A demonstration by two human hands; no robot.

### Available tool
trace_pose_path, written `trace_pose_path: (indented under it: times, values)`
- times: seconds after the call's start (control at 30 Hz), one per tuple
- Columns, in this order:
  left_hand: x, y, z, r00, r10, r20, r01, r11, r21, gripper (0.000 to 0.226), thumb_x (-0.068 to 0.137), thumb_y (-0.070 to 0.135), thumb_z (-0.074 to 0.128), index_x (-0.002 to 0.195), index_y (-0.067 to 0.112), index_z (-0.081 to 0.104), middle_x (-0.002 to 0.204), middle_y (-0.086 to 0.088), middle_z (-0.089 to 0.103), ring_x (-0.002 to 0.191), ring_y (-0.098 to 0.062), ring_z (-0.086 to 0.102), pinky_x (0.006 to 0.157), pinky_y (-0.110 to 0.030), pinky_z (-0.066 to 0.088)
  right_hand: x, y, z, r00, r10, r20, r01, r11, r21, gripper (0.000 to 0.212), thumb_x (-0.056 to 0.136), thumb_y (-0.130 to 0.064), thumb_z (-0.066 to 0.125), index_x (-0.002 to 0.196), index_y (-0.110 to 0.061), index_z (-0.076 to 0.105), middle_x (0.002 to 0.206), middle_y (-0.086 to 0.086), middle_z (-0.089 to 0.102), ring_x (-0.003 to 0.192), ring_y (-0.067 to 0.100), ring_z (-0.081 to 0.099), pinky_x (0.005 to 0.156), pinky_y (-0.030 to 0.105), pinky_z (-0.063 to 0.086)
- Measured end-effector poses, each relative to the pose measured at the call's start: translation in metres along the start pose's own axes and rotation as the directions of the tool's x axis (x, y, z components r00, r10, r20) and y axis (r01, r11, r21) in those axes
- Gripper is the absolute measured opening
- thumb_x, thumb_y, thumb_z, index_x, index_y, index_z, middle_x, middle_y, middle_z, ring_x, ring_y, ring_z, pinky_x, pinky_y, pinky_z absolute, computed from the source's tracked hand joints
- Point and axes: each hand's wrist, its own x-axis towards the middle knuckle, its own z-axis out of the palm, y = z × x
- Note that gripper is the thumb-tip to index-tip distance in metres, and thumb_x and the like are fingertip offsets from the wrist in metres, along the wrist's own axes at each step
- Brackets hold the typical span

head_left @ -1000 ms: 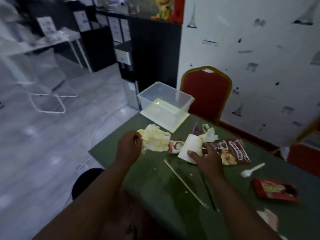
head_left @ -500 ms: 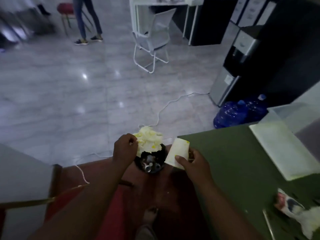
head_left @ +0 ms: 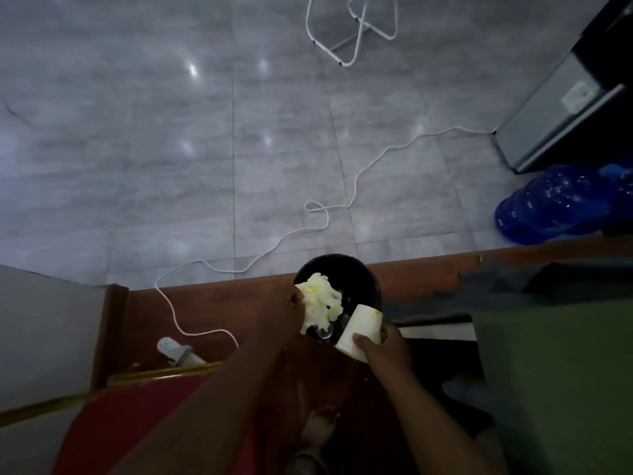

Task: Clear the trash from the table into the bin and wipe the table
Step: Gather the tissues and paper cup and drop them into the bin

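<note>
Grey floor tiles fill most of the view, which now looks more steeply down than half a second ago; the standing legs at the far left are gone from sight, and only the white chair legs show at the far edge. A white cable snakes across the floor toward the grey water dispenser at far right, with the blue water bottles just near of it. The black bin sits on the floor beside the left edge of the green table, and it looks larger and more open to view than before. The left hand has its fingers curled round the yellow-stained tissue wad, holding it over the bin's mouth as it did half a second ago. The right hand grips the white paper cup, tilted, its yellow-stained end over the bin's near right rim. A second ago both hands were at the table among the wrappers, which are now out of view, as is the clear box. At near left lie a red chair seat and a bare foot
</note>
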Motion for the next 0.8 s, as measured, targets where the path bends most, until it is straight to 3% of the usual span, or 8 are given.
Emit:
trace_pose_path:
  times: [0.13,0.27,0.37,0.47,0.63,0.8]
  values:
    - [0.033,-0.011,0.032,0.994,0.072,0.087,-0.074,0.997,0.021,0.008,0.08,-0.003,0.06,0.085,-0.003,0.066,0.085,-0.02,0.067,0.082,-0.031,0.06,0.069,-0.023,0.032,0.051,0.01,0.017,0.998,0.062,-0.006,-0.062,0.996,-0.071,0.067,0.079,-0.03,0.077,0.134,-0.006,0.047,0.131,0.017,0.054,0.113,0.034,0.056,0.09,0.04,0.05]
    - [0.058,-0.021,0.061,0.985,0.062,0.161,-0.067,0.997,0.025,0.012,0.079,-0.001,0.059,0.087,0.0,0.068,0.091,-0.018,0.069,0.087,-0.031,0.062,0.071,-0.025,0.036,0.087,0.012,0.029,0.997,0.08,-0.022,-0.082,0.988,-0.133,0.068,0.081,-0.038,0.074,0.135,-0.007,0.046,0.132,0.016,0.055,0.113,0.033,0.056,0.083,0.034,0.046]
    - [0.065,-0.03,0.074,0.968,0.023,0.251,-0.04,0.997,0.063,0.027,0.084,0.009,0.062,0.11,0.007,0.066,0.117,-0.013,0.063,0.107,-0.028,0.058,0.083,-0.025,0.039,0.099,0.013,0.034,0.998,0.058,-0.022,-0.061,0.983,-0.172,0.071,0.086,-0.044,0.067,0.14,-0.008,0.042,0.137,0.015,0.052,0.12,0.033,0.053,0.085,0.034,0.045]
    - [0.064,-0.038,0.077,0.947,-0.005,0.322,-0.029,0.995,0.1,0.043,0.087,0.018,0.063,0.129,0.014,0.057,0.134,-0.007,0.055,0.118,-0.023,0.054,0.095,-0.027,0.039,0.098,0.014,0.034,0.998,0.05,-0.029,-0.054,0.98,-0.191,0.074,0.089,-0.046,0.062,0.146,-0.009,0.035,0.147,0.013,0.043,0.132,0.032,0.043,0.099,0.036,0.04]
    - [0.048,-0.041,0.065,0.95,-0.004,0.313,-0.022,0.996,0.081,0.037,0.086,0.02,0.062,0.123,0.016,0.063,0.123,-0.009,0.065,0.108,-0.024,0.061,0.083,-0.024,0.043,0.073,0.018,0.032,0.998,0.046,-0.046,-0.053,0.985,-0.165,0.06,0.089,-0.037,0.065,0.138,-0.008,0.046,0.139,0.015,0.052,0.125,0.03,0.05,0.101,0.035,0.043]
    - [0.024,-0.012,0.029,0.954,-0.005,0.301,-0.024,0.996,0.091,0.047,0.093,0.038,0.054,0.134,0.016,0.053,0.13,-0.008,0.061,0.117,-0.023,0.057,0.085,-0.023,0.036,0.028,-0.003,0.011,0.997,-0.066,-0.05,0.059,0.99,-0.132,0.05,0.09,-0.031,0.064,0.132,-0.009,0.052,0.134,0.014,0.056,0.123,0.029,0.052,0.1,0.041,0.045]
